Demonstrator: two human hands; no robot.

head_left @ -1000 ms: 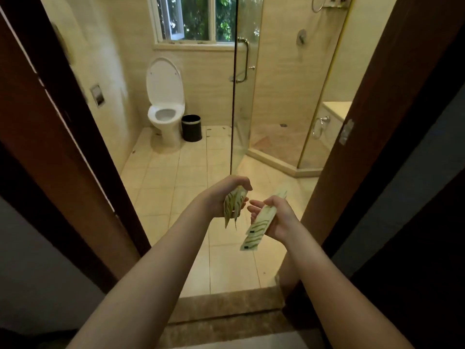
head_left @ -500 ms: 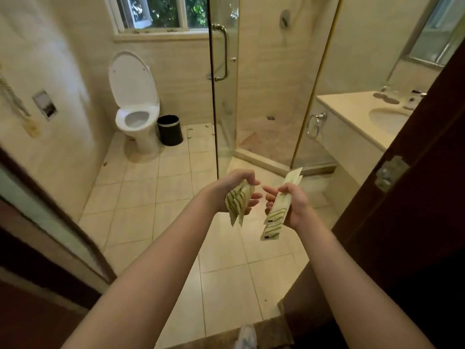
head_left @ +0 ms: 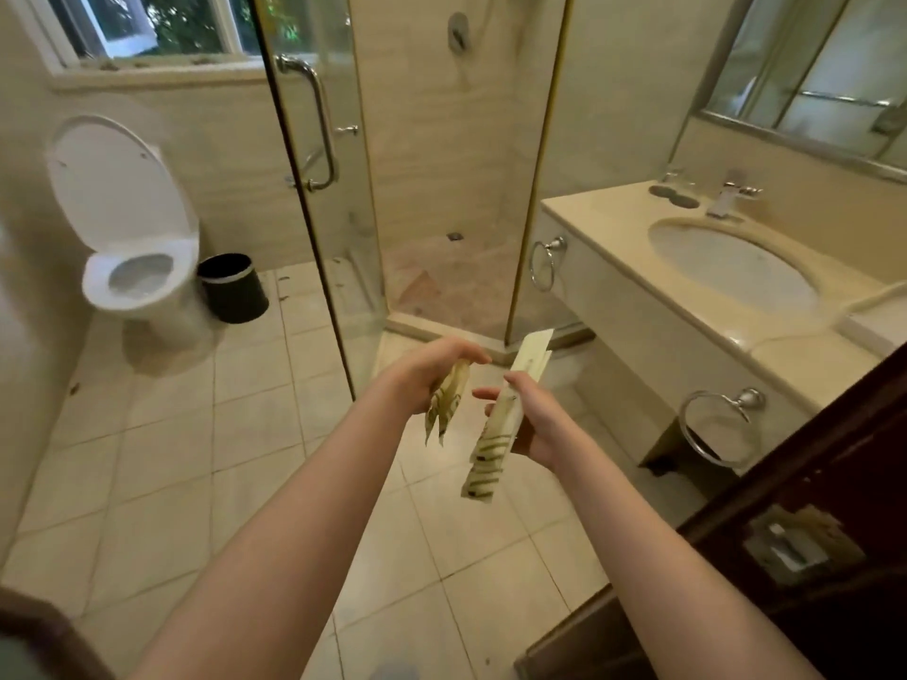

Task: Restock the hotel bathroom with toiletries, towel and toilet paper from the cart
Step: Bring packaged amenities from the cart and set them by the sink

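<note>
No legible text (sachet (head_left: 486,454) markings blurred)

A hotel bathroom is seen from above, lit dimly, with daylight admitted through a window (head_left: 162,22) high on the far wall (green leaves are visible outside). The floor (head_left: 162,454) is laid with pale square tiles, and the walls (head_left: 235,154) are covered in cream stone. A white toilet (head_left: 132,267) with its lid raised is placed at the left, with a small black bin (head_left: 233,287) just beside it. A glass shower enclosure (head_left: 422,188) with a metal door handle (head_left: 316,125) occupies the far corner. A cream vanity counter (head_left: 613,233) with an oval sink (head_left: 731,267) and tap (head_left: 726,196) is set along the right wall, below a mirror (head_left: 824,71). Two towel rings (head_left: 716,424) are fixed to its front. A dark wooden door (head_left: 810,532) is seen at lower right.
</note>
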